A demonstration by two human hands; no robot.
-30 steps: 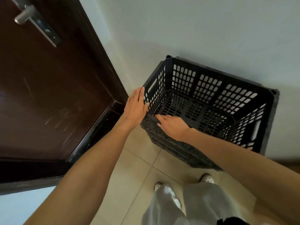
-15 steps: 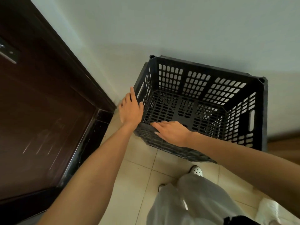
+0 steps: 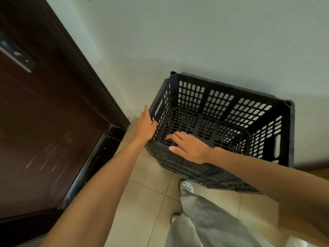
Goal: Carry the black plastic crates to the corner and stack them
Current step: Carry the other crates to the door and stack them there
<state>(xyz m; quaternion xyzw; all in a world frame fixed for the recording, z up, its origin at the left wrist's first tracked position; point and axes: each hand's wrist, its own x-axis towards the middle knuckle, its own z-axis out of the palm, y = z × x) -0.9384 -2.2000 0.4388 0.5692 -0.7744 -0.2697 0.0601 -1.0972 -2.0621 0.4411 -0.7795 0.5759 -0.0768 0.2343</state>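
Note:
A black plastic crate [image 3: 267, 97] with slotted walls stands on the tiled floor against the pale wall, near the corner by the door. It is open at the top and has nothing inside. My left hand [image 3: 145, 124] lies flat against the outside of its left wall, fingers straight and pointing up. My right hand [image 3: 190, 147] sits on the near rim, its fingers bent over into the crate and its thumb on the outer face.
A dark brown door [image 3: 44, 122] with a metal plate fills the left, its frame ending at the wall corner [image 3: 128, 120]. My grey trouser legs and white shoes [image 3: 186, 187] stand on beige tiles just in front of the crate.
Both hands stay on the crate. My right fingers have bent further over the near rim. The view has shifted, and the crate now sits a little more to the right.

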